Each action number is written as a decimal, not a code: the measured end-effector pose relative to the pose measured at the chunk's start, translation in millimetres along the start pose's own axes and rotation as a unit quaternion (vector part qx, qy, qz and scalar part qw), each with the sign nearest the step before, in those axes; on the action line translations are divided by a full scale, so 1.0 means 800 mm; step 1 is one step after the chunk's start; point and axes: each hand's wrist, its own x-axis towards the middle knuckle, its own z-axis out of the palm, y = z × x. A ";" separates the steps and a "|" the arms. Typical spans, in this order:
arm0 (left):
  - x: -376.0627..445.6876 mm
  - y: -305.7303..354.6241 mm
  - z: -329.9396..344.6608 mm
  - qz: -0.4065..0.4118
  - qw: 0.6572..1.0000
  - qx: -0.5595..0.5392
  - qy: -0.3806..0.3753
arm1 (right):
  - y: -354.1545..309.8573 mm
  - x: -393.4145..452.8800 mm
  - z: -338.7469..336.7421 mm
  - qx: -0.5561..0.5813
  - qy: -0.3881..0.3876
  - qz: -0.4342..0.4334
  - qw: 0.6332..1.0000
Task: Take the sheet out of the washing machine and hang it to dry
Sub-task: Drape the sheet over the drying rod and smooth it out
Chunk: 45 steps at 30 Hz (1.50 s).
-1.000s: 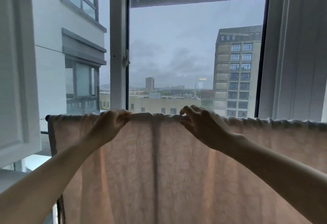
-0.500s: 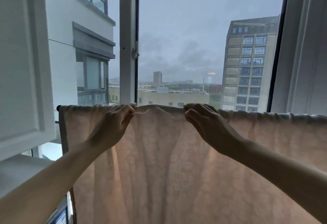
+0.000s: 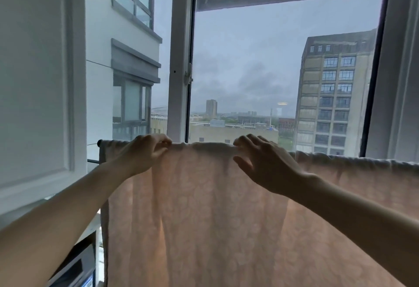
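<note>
A pale pink patterned sheet (image 3: 215,218) hangs over a horizontal rail (image 3: 99,143) in front of the window, draping down past the bottom of the view. My left hand (image 3: 147,152) pinches the sheet's top fold at the rail, left of centre. My right hand (image 3: 265,164) rests at the top fold to the right, fingers spread and loosened against the cloth, thumb in front. Between the hands the fold lies flat; right of my right hand it is bunched in small gathers.
A white window frame post (image 3: 180,59) stands just behind the rail. A white panelled door or wall (image 3: 34,82) fills the left. A dark window frame (image 3: 374,82) and white wall stand at right. Buildings lie outside the glass.
The hands have moved a little apart along the top fold, flattening it between them. My right hand has loosened from a pinch to spread fingers. The view has shifted left.
</note>
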 end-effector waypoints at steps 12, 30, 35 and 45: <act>0.011 -0.066 0.000 0.028 0.998 0.003 0.055 | -0.048 0.069 0.058 0.004 -0.008 -0.010 1.000; -0.006 -0.233 -0.016 -0.123 0.982 -0.090 0.111 | -0.160 0.180 0.146 -0.010 -0.005 -0.010 1.000; -0.017 -0.237 -0.010 -0.245 0.914 -0.299 0.122 | -0.165 0.189 0.166 -0.042 0.003 0.001 0.999; -0.023 -0.177 0.011 -0.231 0.877 -0.418 0.057 | -0.164 0.184 0.168 -0.040 0.034 -0.006 0.999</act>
